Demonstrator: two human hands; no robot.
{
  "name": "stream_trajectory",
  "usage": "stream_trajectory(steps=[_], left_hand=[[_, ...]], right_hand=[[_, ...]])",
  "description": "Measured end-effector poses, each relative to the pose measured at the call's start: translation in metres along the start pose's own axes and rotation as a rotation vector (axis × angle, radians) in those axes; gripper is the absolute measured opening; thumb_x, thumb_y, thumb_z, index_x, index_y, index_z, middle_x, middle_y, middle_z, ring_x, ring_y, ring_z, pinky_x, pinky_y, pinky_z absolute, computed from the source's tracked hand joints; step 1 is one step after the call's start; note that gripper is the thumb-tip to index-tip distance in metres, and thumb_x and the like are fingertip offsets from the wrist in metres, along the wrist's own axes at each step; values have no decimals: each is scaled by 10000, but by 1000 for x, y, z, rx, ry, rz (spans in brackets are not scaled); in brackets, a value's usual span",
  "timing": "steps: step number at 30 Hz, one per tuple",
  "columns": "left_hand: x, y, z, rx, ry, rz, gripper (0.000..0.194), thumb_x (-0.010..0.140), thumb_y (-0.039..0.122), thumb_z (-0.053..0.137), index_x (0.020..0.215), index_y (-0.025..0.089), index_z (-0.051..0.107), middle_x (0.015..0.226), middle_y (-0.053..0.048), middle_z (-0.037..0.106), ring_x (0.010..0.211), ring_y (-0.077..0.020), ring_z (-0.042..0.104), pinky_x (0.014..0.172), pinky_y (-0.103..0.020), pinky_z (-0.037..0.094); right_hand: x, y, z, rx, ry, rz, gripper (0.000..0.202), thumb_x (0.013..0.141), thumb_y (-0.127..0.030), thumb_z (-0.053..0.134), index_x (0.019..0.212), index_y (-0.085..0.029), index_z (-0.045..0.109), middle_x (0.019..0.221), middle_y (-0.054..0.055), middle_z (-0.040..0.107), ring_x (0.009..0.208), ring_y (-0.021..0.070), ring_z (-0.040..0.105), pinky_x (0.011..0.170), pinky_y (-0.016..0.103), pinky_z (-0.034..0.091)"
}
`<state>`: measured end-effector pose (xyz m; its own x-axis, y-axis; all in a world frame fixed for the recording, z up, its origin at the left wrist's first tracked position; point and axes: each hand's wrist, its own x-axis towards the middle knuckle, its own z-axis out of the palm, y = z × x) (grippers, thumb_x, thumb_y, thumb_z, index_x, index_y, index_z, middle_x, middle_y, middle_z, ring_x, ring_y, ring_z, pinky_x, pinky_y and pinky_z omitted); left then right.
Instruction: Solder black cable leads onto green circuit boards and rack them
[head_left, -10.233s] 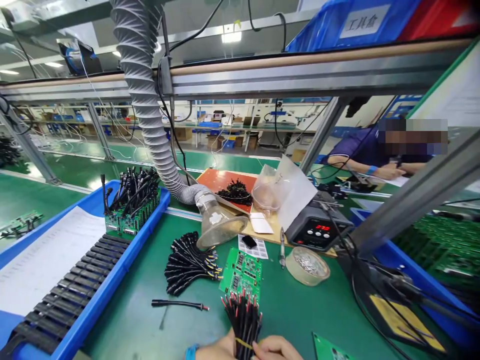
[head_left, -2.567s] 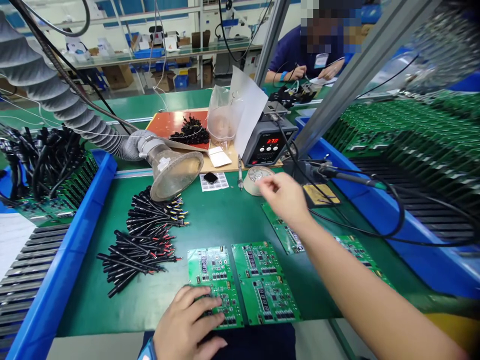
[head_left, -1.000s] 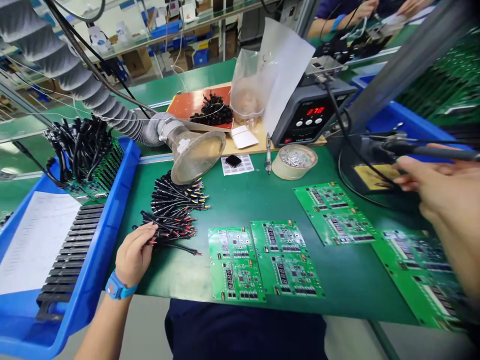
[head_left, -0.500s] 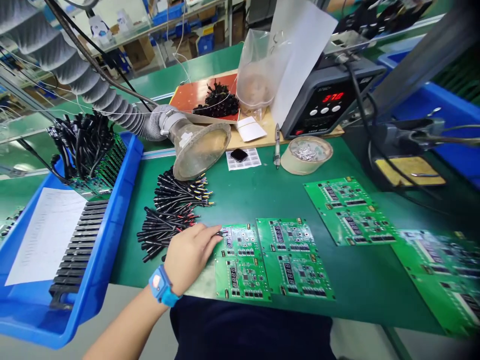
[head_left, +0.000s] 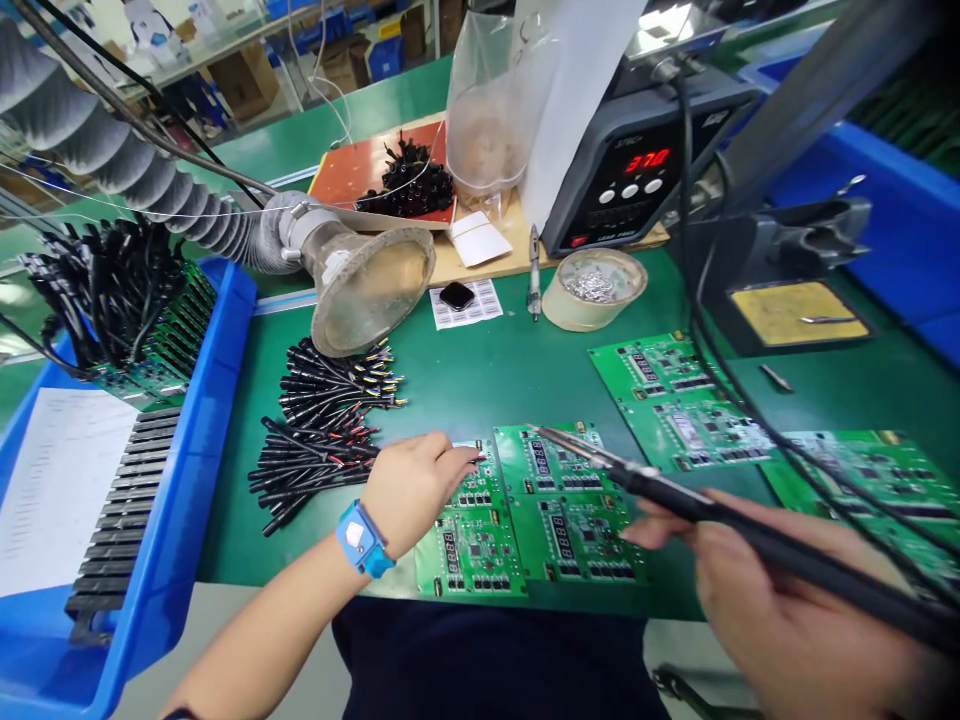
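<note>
My left hand [head_left: 416,490] is closed in a pinch over the upper part of the left green circuit board [head_left: 480,550]. A red and pale wire end shows at its fingertips, apparently from a short black cable mostly hidden by the hand. My right hand [head_left: 780,590] grips a soldering iron [head_left: 675,495] by its black handle. The iron's metal tip points left, above the middle circuit board [head_left: 592,535]. Beside my left hand lie bundles of black cables with red wire ends [head_left: 319,460] and with yellow and white ones [head_left: 337,385].
A fume extraction hood [head_left: 375,290] hangs over the bench. The soldering station [head_left: 622,170], a solder wire roll [head_left: 562,300] and a pen [head_left: 534,275] are behind. A blue bin [head_left: 217,400] stands left; more circuit boards [head_left: 675,400] lie right. The iron's cord crosses the right side.
My right hand has come into view from the right with the soldering iron, which was in its stand. My left hand has shifted slightly right and up over the left board.
</note>
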<state>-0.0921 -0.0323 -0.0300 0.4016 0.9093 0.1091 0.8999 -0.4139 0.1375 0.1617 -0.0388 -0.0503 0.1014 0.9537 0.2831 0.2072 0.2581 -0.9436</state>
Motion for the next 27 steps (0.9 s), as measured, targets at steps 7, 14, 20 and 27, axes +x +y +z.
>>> stream_trajectory(steps=[7,14,20,27], left_hand=[[1,0,5,2,-17,24,218,917,318,460,1006,244,644,723,-5,583,640,-160,570,566,-271,441],[3,-7,4,-16,38,51,205,912,294,471,1005,230,642,735,-7,582,619,-154,570,554,-271,449],[2,-9,5,-30,80,83,230,922,301,452,995,213,652,744,-13,592,643,-143,579,576,-260,465],[0,-4,5,-61,91,44,207,915,274,471,1002,213,648,756,-15,605,669,-144,583,600,-254,465]], right_hand=[[-24,14,10,217,-142,-11,230,774,-80,560,934,-236,507,719,-9,628,699,189,673,611,381,598],[-24,18,18,228,-110,-12,199,825,-90,499,957,-236,470,737,-11,576,723,165,660,597,365,588],[-19,15,18,213,-33,-9,177,842,-92,474,949,-231,452,707,-24,569,733,157,663,593,327,580],[-23,10,19,237,-59,-1,175,823,-106,504,938,-235,478,706,-29,576,662,148,646,626,379,590]])
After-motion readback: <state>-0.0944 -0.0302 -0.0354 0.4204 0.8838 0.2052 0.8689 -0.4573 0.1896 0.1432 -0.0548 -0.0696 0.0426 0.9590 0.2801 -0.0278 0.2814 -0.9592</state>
